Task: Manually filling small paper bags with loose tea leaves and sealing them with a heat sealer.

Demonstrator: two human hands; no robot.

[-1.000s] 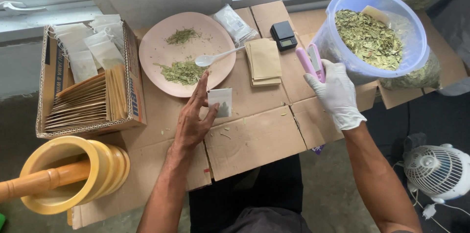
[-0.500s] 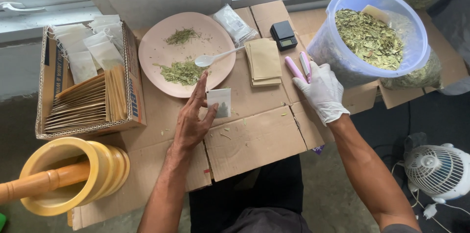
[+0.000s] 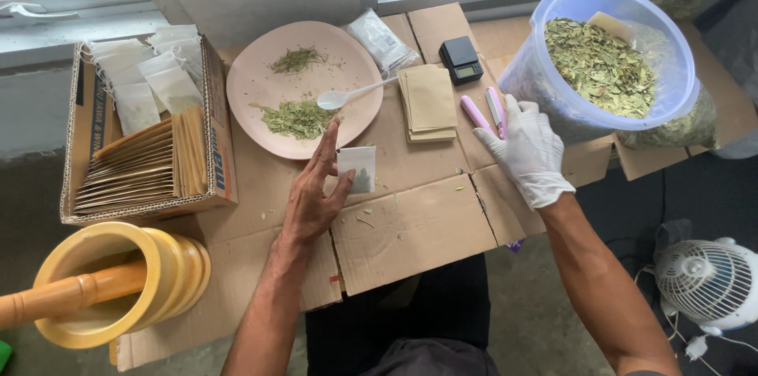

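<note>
My bare left hand [image 3: 314,194] rests on the cardboard work surface [image 3: 410,226], its fingers holding a small white filter bag [image 3: 358,168] just below the pink plate [image 3: 272,92]. The plate carries two piles of dried green herb [image 3: 298,118] and a white plastic spoon [image 3: 351,95]. My right hand [image 3: 527,151], in a white glove, hovers over a pink and white tool [image 3: 483,112] lying on the cardboard, fingers spread and touching it. A large clear tub of dried leaves [image 3: 604,64] stands just beyond that hand.
A cardboard box [image 3: 213,139] at left holds brown envelopes and white filter bags. A stack of brown envelopes [image 3: 428,102], a small black scale [image 3: 461,59] and a plastic packet [image 3: 380,39] lie by the plate. Yellow mortar with wooden pestle [image 3: 103,289] sits front left; white fan [image 3: 703,281] on the floor right.
My gloved right hand has moved from the tub's side down and left onto the pink and white tool. The left hand has stayed on the white filter bag.
</note>
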